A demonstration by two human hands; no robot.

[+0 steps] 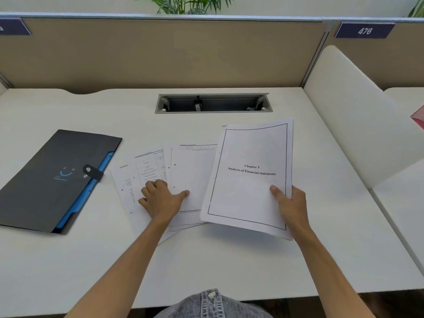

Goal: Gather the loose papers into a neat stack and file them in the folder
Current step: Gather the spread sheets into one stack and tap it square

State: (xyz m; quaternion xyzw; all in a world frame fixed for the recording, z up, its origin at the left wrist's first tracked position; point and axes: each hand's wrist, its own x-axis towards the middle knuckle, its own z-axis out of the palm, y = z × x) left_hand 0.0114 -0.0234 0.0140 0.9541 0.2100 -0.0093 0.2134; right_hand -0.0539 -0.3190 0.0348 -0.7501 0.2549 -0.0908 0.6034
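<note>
Several loose printed sheets (pixel 183 171) lie fanned out on the white desk (pixel 229 260). My left hand (pixel 160 198) rests flat on the left sheets, fingers spread and pressing down. My right hand (pixel 290 206) grips the right edge of a small sheaf (pixel 249 180) whose top page reads "Chapter 5, Analysis of Financial statements"; the sheaf is tilted, its far edge raised off the desk. A dark folder (pixel 50 177) with a blue inner edge and a snap strap lies closed at the left, apart from the papers.
A recessed cable tray (pixel 213 103) is set into the desk behind the papers. A tan partition (pixel 160 53) closes the back. A white side divider (pixel 358 115) stands to the right. A red item (pixel 418 118) shows at the far right edge.
</note>
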